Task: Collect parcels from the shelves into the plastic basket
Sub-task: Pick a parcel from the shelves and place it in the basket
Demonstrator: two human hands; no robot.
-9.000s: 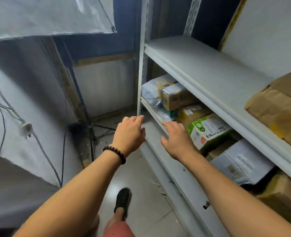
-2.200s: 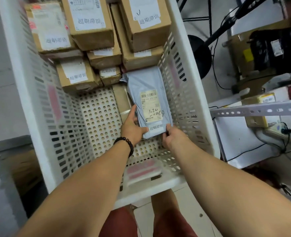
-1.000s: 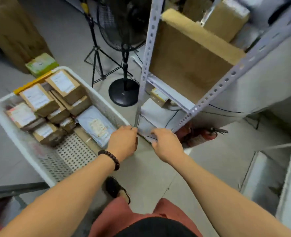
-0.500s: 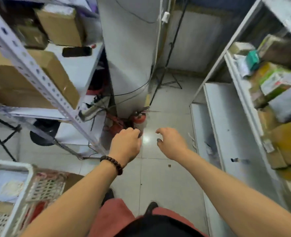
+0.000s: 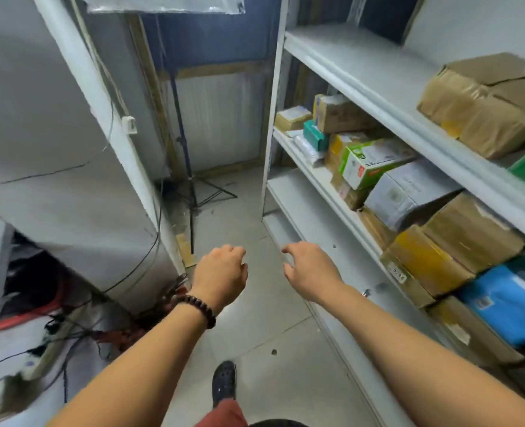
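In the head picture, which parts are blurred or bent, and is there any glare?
Head view: the wide lens bends the shelf edge; the blue parcel and the cables look smeared; the left hand and right hand are fairly sharp; pale glare lies on the floor by the left wrist.

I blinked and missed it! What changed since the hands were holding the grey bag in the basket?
Both hands let the grey bag go and left it in the basket, now out of view. The person turned to the shelves; the left hand and right hand reach forward empty, fingers loosely curled. The green-and-white box sits on its shelf as before.
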